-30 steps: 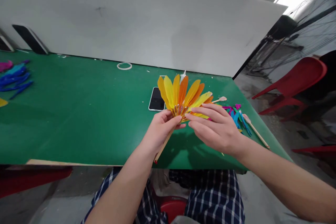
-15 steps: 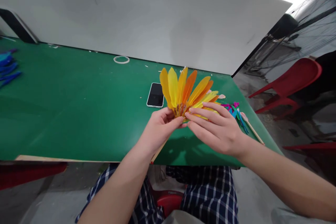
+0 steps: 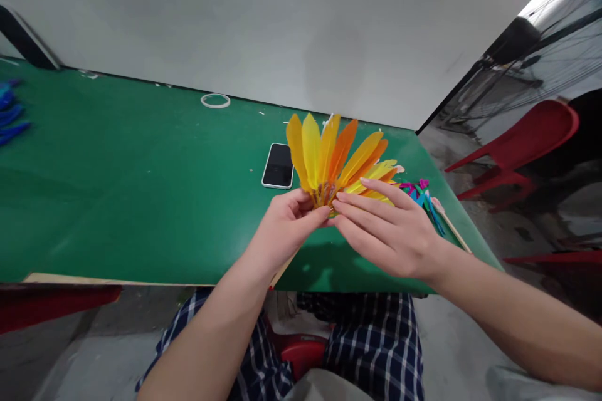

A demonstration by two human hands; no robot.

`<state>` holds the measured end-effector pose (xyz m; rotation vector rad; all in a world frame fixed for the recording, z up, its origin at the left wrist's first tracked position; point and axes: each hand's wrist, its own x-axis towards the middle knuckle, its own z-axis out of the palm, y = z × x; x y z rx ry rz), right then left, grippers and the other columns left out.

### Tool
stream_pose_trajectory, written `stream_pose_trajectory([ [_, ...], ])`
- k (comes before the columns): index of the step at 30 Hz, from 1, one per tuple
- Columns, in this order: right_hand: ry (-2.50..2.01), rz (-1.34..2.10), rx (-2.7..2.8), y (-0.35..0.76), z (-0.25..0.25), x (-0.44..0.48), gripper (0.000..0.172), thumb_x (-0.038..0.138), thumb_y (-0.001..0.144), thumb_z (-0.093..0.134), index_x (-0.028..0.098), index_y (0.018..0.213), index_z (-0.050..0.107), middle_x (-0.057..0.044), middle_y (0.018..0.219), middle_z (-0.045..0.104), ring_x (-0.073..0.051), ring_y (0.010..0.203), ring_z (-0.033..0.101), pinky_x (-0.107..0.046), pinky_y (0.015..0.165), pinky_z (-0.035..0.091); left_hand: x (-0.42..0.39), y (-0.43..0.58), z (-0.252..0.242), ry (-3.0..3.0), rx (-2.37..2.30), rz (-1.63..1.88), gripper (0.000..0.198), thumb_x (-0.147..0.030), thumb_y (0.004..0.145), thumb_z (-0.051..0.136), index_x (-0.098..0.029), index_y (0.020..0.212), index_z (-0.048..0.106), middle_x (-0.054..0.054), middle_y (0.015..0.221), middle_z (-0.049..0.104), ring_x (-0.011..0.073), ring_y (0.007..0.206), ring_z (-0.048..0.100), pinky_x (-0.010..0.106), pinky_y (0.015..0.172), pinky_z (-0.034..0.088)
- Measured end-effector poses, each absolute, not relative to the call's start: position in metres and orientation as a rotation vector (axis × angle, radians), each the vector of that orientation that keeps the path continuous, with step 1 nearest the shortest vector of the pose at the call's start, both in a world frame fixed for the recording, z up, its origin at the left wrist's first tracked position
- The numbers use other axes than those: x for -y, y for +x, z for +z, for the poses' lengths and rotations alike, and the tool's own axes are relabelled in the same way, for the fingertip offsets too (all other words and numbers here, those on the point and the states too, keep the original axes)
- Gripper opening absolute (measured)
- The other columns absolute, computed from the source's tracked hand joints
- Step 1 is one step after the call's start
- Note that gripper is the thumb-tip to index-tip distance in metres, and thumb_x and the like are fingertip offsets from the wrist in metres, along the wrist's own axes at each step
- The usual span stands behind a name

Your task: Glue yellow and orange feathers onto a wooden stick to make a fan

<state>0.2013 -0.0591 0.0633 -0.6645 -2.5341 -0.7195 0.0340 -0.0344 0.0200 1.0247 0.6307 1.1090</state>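
A fan of yellow and orange feathers [image 3: 337,153] stands spread above the table, its quills gathered at a brownish base. My left hand [image 3: 294,220] is closed on the left of that base, thumb across the front. From the right, my right hand [image 3: 390,225] grips the lower feathers; its long fingers lie over them with tips at the base, and its thumb is hidden. A thin wooden stick [image 3: 283,270] shows below my left wrist, slanting to the table's front edge; whether it joins the feathers I cannot tell.
Just behind my left hand lies a phone [image 3: 277,166] on the green table [image 3: 155,200]. Blue, green and magenta strips [image 3: 426,200] and a wooden stick with a pink end [image 3: 450,225] lie right. A white ring [image 3: 215,101] rests near the grey panel [image 3: 244,25]. Blue pieces [image 3: 12,114] sit far left.
Both hands keep their hold on the feathers, and the fan has tilted slightly to the right. The whole view has shifted a little.
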Motion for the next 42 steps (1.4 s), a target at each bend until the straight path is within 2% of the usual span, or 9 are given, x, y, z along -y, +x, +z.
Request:
stream_pose_trajectory([
  [4,-0.629,-0.771,2.511,0.2001,0.062,0.0592,0.008,0.017,0.079,0.056,0.017,0.086,0.06,-0.004,0.091,0.07,-0.017,0.095,0.062,-0.04,0.097,0.044,0.0344,0.0345,0.0201,1.006,-0.596,1.12,0.027,-0.015,0.065,0.069,-0.015,0.092,0.067,0.004,0.09,0.069,0.0182,0.085,0.064,0.028,0.074,0.052],
  [12,-0.614,-0.781,2.512,0.1994,0.0622,0.0594,0.008,0.017,0.079,0.055,0.016,0.087,0.059,-0.005,0.092,0.07,-0.018,0.098,0.061,-0.041,0.097,0.044,0.0342,0.0346,0.0193,1.028,-0.604,1.14,0.018,-0.013,0.066,0.068,-0.017,0.084,0.067,0.001,0.086,0.07,0.0136,0.08,0.064,0.023,0.074,0.05],
  [18,-0.646,-0.781,2.507,0.1986,0.0613,0.0599,0.008,0.016,0.08,0.054,0.019,0.084,0.06,-0.003,0.092,0.07,-0.016,0.096,0.062,-0.04,0.097,0.044,0.0336,0.0345,0.0187,1.039,-0.638,1.142,0.015,-0.016,0.065,0.069,-0.016,0.08,0.066,0.001,0.083,0.07,0.0144,0.078,0.064,0.024,0.072,0.05],
  [23,-0.621,-0.771,2.507,0.1988,0.0615,0.0597,0.007,0.016,0.079,0.057,0.017,0.085,0.061,-0.005,0.091,0.07,-0.017,0.095,0.062,-0.039,0.097,0.045,0.0338,0.0344,0.0175,1.032,-0.673,1.131,0.017,-0.018,0.064,0.07,-0.015,0.08,0.066,0.003,0.083,0.069,0.0157,0.078,0.063,0.026,0.073,0.049],
  [42,-0.633,-0.75,2.506,0.1959,0.0622,0.0603,0.011,0.014,0.08,0.053,0.017,0.088,0.06,-0.005,0.091,0.07,-0.016,0.095,0.062,-0.039,0.099,0.044,0.0346,0.0341,0.0205,1.077,-0.657,1.132,0.018,-0.02,0.065,0.069,-0.014,0.082,0.066,0.004,0.085,0.07,0.0166,0.078,0.064,0.028,0.073,0.05],
])
